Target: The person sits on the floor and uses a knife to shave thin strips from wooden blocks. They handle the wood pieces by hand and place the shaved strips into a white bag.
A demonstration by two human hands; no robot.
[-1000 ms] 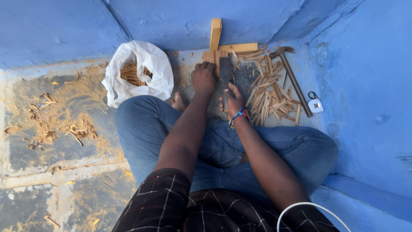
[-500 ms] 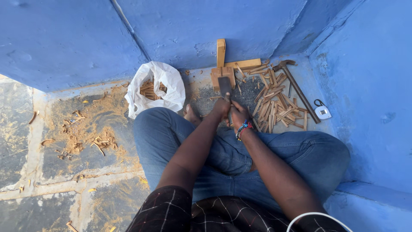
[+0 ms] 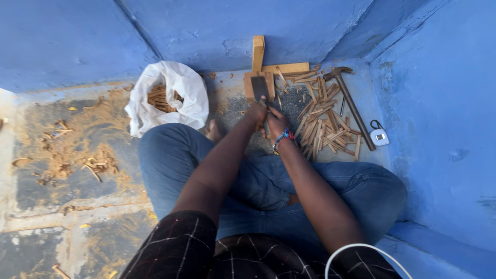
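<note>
Chisel blade (image 3: 260, 89), dark flat metal, stands w/ its tip on the wood block (image 3: 258, 82) at the far edge of the floor, close to the blue wall. My left hand (image 3: 257, 111) is wrapped round its lower part, fingers closed on it. My right hand (image 3: 276, 125), beaded band at the wrist, sits just beside and below, fingers curled shut on what looks like the same tool or a thin stick; can't tell which.

Change vs a sec ago: left hand was up on the block and the two hands apart; now both are bunched together at the tool, low, over my crossed legs. I judge that as a reset of grip for splitting, not a strike.

Outward: pile of split wood sticks (image 3: 323, 121) to the right, hammer (image 3: 351, 106) lying past them untouched, small white device (image 3: 380, 137) near the right wall. White bag (image 3: 170, 98) w/ sticks inside at the left, sawdust (image 3: 77, 150) across the floor beyond.
</note>
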